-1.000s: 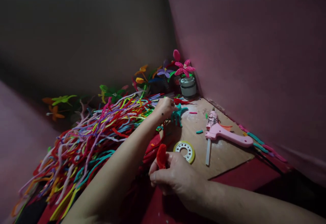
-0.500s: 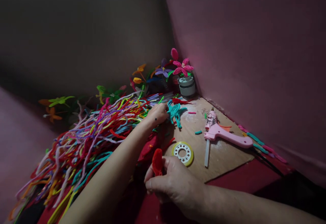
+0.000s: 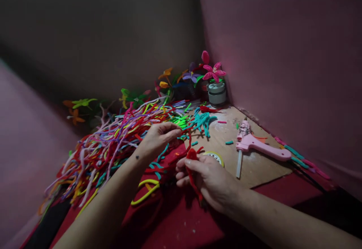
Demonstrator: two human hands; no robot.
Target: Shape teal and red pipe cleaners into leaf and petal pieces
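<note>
My left hand (image 3: 162,137) is pinched closed at the near edge of the board, with a thin red pipe cleaner (image 3: 190,139) at its fingertips. Closer to me, my right hand (image 3: 207,175) grips a red pipe-cleaner petal (image 3: 192,154) between thumb and fingers, and its red stem hangs down along the palm. Just beyond the left fingertips lie a pile of teal pipe-cleaner pieces (image 3: 204,120) and a bunch of bright green ones (image 3: 181,121). Behind the right hand, a yellow-and-white tape roll (image 3: 216,156) is partly hidden.
A large heap of mixed pipe cleaners (image 3: 113,139) covers the left side. On the wooden board (image 3: 254,175) rests a pink glue gun (image 3: 254,145) with a glue stick. At the back stand pipe-cleaner flowers, one pink flower (image 3: 214,71) above a grey pot (image 3: 217,95). Walls close in behind.
My left hand has drawn back toward me from beside the teal pieces, and a red pipe cleaner now shows at its fingertips. My right hand has turned the petal, showing its stem. The view has shifted.
</note>
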